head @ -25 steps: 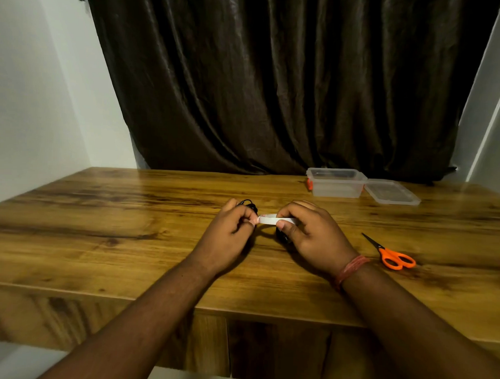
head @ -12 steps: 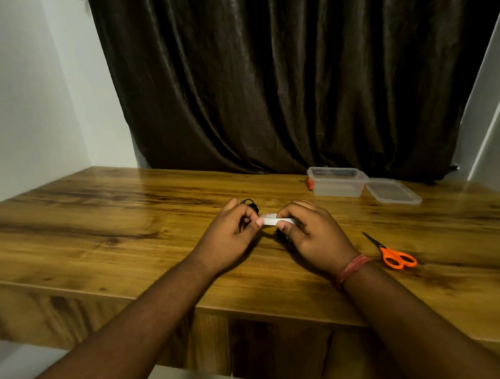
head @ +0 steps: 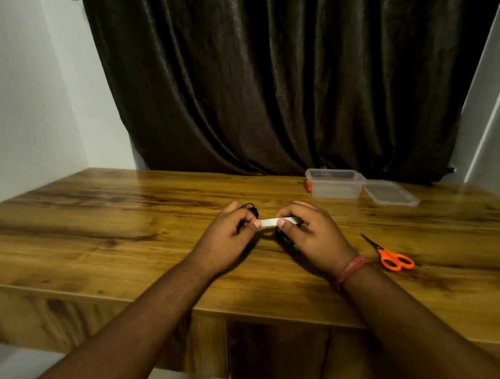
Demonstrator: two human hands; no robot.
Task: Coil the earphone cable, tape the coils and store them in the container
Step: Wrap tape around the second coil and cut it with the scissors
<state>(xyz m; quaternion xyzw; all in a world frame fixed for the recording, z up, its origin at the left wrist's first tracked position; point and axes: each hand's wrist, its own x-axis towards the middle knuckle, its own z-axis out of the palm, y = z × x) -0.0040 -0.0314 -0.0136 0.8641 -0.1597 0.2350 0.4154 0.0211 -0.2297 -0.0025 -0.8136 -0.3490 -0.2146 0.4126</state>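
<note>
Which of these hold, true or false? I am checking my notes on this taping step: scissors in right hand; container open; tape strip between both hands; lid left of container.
1. The right hand holds the scissors. False: they lie on the table, right of that hand.
2. The container is open. True.
3. A white tape strip spans between the left hand and the right hand. True.
4. The lid lies left of the container. False: it lies to its right.

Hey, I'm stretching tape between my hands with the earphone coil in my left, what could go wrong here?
The white tape strip spans both hands unsupported, so it may twist and stick to itself. The left hand holds both the coiled cable and a tape end, so the coil could loosen. The scissors lie out of reach while both hands are busy.
</note>
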